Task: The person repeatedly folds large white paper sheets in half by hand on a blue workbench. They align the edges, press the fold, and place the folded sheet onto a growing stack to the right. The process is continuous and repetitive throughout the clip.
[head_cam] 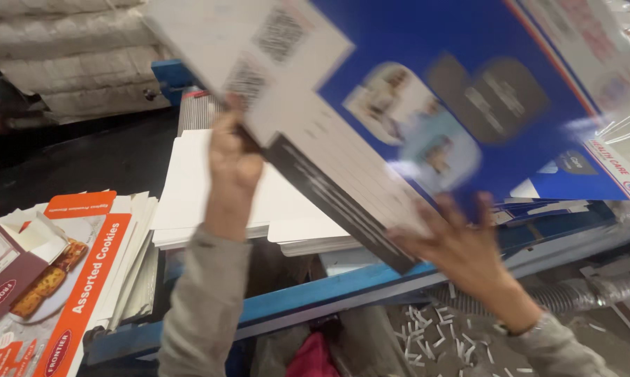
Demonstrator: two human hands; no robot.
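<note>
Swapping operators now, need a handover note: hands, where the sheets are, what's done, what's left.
Left hand: raised, gripping the near edge of a large blue printed sheet.
Right hand: open, fingers spread under the same sheet's lower edge. The sheet is in the air, tilted and blurred.
White sheet stack lies under it on the blue frame.
Orange printed sheets are piled to the left.
Paper scraps litter the floor.
Done: sheet lifted. Left: not set down anywhere yet.

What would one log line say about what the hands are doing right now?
left hand: grip on edge of blue printed sheet | right hand: supports its lower edge | sheet: raised, tilted, blurred | below: white sheet stack, blue frame
</note>
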